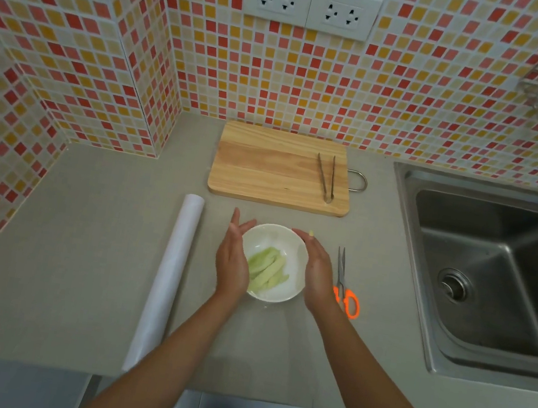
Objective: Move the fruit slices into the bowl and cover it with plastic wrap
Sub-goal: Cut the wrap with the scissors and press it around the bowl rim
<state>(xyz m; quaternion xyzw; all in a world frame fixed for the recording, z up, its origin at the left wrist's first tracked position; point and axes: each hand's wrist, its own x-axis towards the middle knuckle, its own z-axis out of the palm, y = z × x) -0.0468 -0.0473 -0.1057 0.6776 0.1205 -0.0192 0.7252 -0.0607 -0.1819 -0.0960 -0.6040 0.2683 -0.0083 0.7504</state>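
White bowl (273,263) with green fruit slices (267,269) sits on surface. Left hand (232,261) and right hand (318,276), fingers straight, flank its rim. Advise smoothing plastic wrap evenly downward, sealing all round.

A grey table (58,243) is running under walls of red, orange and cream mosaic tiles (414,96), with two white sockets (311,4) sitting high on them and a steel sink (493,270) lying sunk into the table
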